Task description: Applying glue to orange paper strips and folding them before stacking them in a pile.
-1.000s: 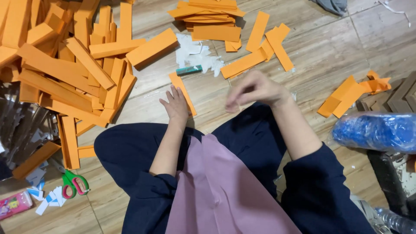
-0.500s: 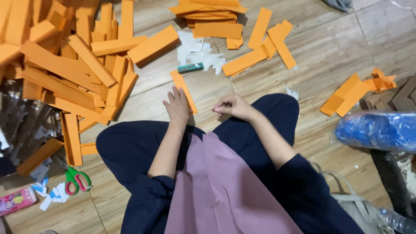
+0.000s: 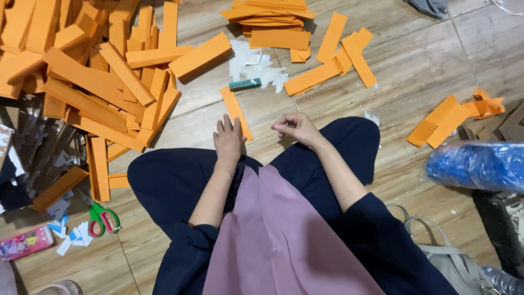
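Left hand [image 3: 228,140] flat on orange strip [image 3: 236,112]; right hand [image 3: 295,128] grip loosely curled.

A big heap of orange card strips [image 3: 93,71] covers the far left of the wooden floor [image 3: 415,71]. A neater stack of orange strips [image 3: 270,19] lies at the far middle, with white paper scraps [image 3: 254,65] and a small green tube [image 3: 244,84] just near of it. Green-and-red scissors [image 3: 101,218] lie at the near left, close to a pink packet [image 3: 24,243]. On the right sit crumpled orange offcuts [image 3: 453,114], a blue plastic bag [image 3: 477,166] and a grey bag's straps [image 3: 431,240].
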